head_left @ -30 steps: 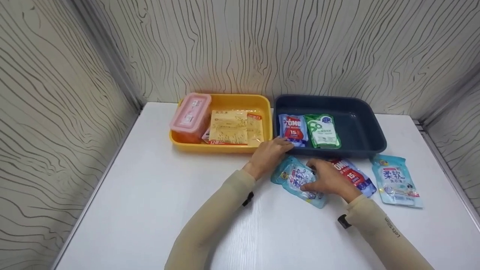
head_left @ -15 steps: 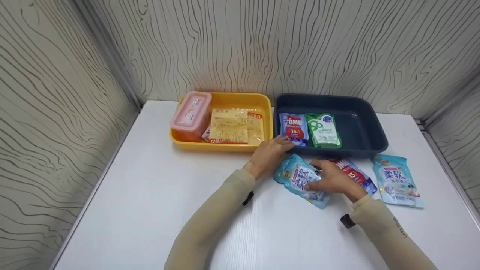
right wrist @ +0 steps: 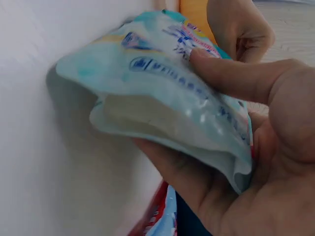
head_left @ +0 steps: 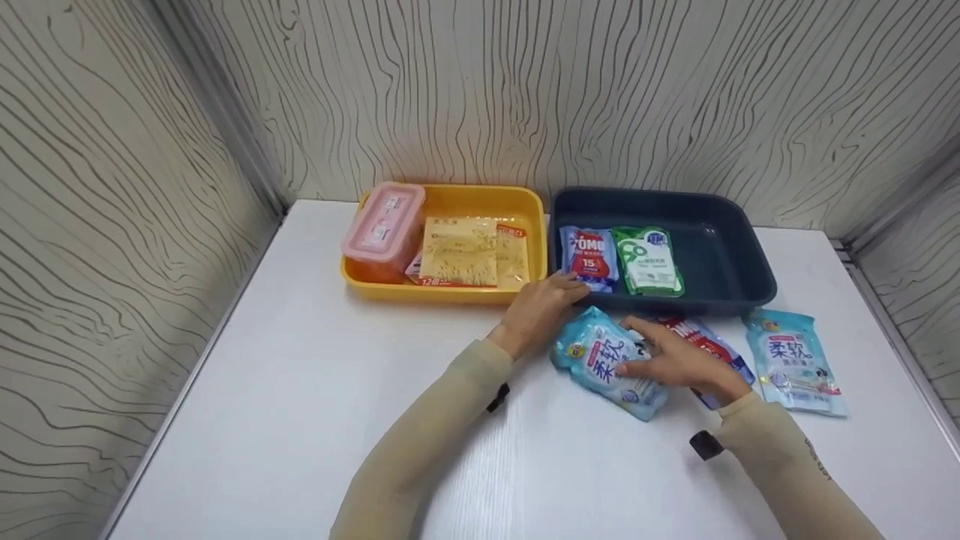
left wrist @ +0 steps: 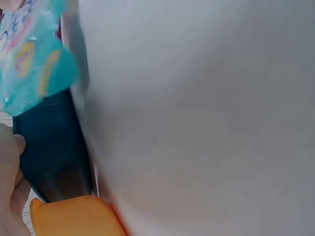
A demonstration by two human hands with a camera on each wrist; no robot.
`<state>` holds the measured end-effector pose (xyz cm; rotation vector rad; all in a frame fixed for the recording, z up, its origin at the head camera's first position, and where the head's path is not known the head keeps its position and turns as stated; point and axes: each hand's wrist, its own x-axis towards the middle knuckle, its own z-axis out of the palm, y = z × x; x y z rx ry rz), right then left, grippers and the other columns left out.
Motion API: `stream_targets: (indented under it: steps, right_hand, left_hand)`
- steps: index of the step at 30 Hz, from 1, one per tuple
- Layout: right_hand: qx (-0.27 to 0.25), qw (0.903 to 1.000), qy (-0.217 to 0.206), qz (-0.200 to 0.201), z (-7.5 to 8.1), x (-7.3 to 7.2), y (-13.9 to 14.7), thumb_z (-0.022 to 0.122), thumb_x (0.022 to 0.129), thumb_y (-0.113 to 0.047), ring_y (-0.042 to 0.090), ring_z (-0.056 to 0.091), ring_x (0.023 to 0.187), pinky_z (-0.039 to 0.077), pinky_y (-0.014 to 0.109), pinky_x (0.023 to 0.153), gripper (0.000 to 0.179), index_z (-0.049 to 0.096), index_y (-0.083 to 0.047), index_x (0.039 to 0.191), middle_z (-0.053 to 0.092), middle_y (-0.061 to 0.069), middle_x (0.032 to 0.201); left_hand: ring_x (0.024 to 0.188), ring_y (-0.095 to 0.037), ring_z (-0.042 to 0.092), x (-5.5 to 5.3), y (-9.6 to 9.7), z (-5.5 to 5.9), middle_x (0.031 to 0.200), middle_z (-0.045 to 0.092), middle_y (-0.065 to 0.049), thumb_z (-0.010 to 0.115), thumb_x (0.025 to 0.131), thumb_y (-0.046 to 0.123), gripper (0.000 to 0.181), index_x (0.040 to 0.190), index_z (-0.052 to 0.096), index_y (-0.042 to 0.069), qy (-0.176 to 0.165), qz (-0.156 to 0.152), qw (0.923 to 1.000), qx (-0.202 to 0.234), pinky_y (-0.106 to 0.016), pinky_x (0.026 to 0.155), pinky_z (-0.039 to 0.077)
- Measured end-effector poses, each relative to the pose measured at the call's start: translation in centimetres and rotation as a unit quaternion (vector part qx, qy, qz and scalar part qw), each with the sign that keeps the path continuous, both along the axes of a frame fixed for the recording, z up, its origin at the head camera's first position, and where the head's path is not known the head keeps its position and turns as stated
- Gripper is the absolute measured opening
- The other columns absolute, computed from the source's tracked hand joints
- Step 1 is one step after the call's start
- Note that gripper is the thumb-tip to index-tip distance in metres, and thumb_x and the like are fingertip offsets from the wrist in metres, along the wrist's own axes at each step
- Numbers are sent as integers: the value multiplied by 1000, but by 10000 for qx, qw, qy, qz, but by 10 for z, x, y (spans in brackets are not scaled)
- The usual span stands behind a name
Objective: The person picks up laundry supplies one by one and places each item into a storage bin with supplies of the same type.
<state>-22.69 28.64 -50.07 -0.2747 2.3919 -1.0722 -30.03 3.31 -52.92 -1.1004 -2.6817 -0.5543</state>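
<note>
In the head view, my right hand (head_left: 679, 364) pinches a light-blue laundry detergent refill pouch (head_left: 606, 360) in front of the navy tray (head_left: 697, 306). The right wrist view shows the thumb across the printed face of this pouch (right wrist: 167, 54) and the fingers underneath, with its folded bottom facing the camera. My left hand (head_left: 536, 315) grips the navy tray's front-left rim, fingertips over the edge. A red-and-purple OMO pouch (head_left: 711, 343) lies partly hidden behind my right hand. Another light-blue pouch (head_left: 795, 364) lies flat farther right.
Inside the navy tray lie an OMO pouch (head_left: 590, 259) and a green-and-white pouch (head_left: 649, 262). To its left, a yellow tray (head_left: 517, 196) holds a pink-lidded box (head_left: 386, 217) and beige packets (head_left: 459, 251). Patterned walls (head_left: 480, 90) enclose the white table (head_left: 315, 420).
My right hand has shifted slightly right and tilted the light-blue pouch up, its printed face now turned more to the head camera. The left hand stays at the tray rim.
</note>
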Motion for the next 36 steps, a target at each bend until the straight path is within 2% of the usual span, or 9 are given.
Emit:
stream_targets:
  steps: [3, 6, 10, 17, 23, 27, 29, 32, 36]
  right_hand:
    - [-359, 9992, -182, -55, 0, -2, 7, 82, 95, -36, 41, 46, 136, 34, 73, 120, 73, 46, -13, 154, 50, 20, 150]
    - [-735, 9966, -362, -20, 3, -4, 14, 80, 96, -29, 34, 54, 124, 49, 54, 111, 66, 46, -12, 150, 54, 17, 140]
    - [-1194, 9913, -538, 101, 7, -6, 21, 78, 98, -19, 28, 62, 114, 55, 35, 98, 66, 40, -6, 150, 58, 18, 134]
    - [-1426, 9881, -577, -28, 15, -4, 30, 80, 93, -11, 34, 51, 133, 54, 32, 108, 84, 29, -1, 159, 43, 25, 156]
    - [-1615, 9841, -697, -257, 22, -3, 40, 79, 95, -10, 35, 58, 127, 61, 42, 102, 93, 19, -5, 165, 37, 30, 161]
    - [-1818, 9804, -636, -423, 26, -4, 47, 78, 96, -9, 24, 60, 125, 62, 38, 100, 99, 11, -4, 169, 33, 26, 164]
    - [-2042, 9756, -639, -485, 28, -5, 50, 75, 97, -6, 20, 62, 124, 62, 35, 100, 99, 8, -2, 169, 37, 23, 160]
    - [-2409, 9664, -651, -608, 29, -6, 54, 71, 99, -1, 17, 69, 118, 64, 35, 97, 94, 8, -2, 168, 53, 14, 148]
    - [-2834, 9539, -604, -779, 28, -8, 59, 67, 100, 5, 20, 75, 112, 65, 37, 94, 76, 24, -4, 161, 70, 3, 130]
  left_hand:
    - [144, -22, 58, 1, 0, 0, 143, 71, 0, 71, 104, 17, 39, 143, 70, 16, -67, 37, 10000, 31, -41, 120, 46]
    - [145, -22, 58, 0, -1, 0, 144, 70, 0, 69, 105, 16, 39, 144, 69, 16, -68, 38, 10000, 4, -42, 119, 46]
    - [145, -23, 57, 0, -2, -1, 146, 68, 1, 70, 103, 12, 43, 145, 68, 17, -80, 34, 10000, -30, -42, 119, 47]
    - [146, -22, 56, 1, -1, 1, 147, 68, 1, 71, 103, 11, 45, 147, 66, 18, -206, 112, 9997, -7, -40, 121, 45]
    - [146, -22, 57, 1, 1, -1, 146, 68, 0, 71, 103, 12, 45, 147, 65, 17, -233, 166, 9996, 46, -39, 120, 46]
    - [142, -21, 60, 0, 1, -2, 143, 70, -1, 72, 102, 10, 42, 144, 68, 15, -131, 168, 9997, 150, -36, 118, 49]
    - [140, -19, 62, -1, 1, -3, 141, 72, 0, 72, 102, 8, 40, 142, 70, 15, -32, 119, 9997, 193, -34, 117, 50]
    - [138, -17, 64, -2, 1, -4, 139, 73, 0, 72, 101, 6, 40, 140, 71, 15, 92, 25, 9997, 232, -32, 116, 50]
    - [138, -17, 64, -2, 1, -5, 137, 74, 0, 73, 100, 5, 39, 138, 73, 14, 156, -17, 9996, 248, -32, 116, 50]
